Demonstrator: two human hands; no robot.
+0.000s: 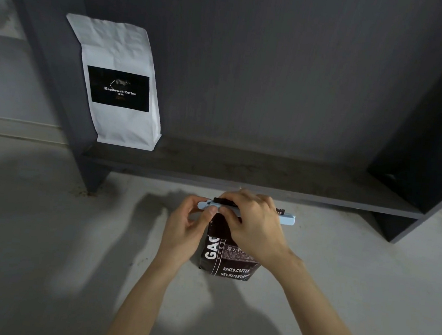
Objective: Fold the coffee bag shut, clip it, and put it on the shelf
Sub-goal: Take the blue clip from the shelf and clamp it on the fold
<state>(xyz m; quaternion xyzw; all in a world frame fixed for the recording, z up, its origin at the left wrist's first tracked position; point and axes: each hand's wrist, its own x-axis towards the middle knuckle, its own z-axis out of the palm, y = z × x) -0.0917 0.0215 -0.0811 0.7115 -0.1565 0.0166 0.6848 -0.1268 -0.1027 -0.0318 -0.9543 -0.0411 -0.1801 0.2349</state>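
Two coffee bags showing | dark shelf [241, 169] carrying white bag [119, 85] upright at its left end | dark coffee bag [229, 261] standing on pale floor [44, 230] just before shelf | right hand [252, 225] gripping folded top, left hand [189, 226] pinching light-blue clip [288, 219] lying across fold

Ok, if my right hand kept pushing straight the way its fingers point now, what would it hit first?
Your right hand points left along the bag top, so it would probably meet your left hand first, at the blue clip end. Depth is hard to judge.
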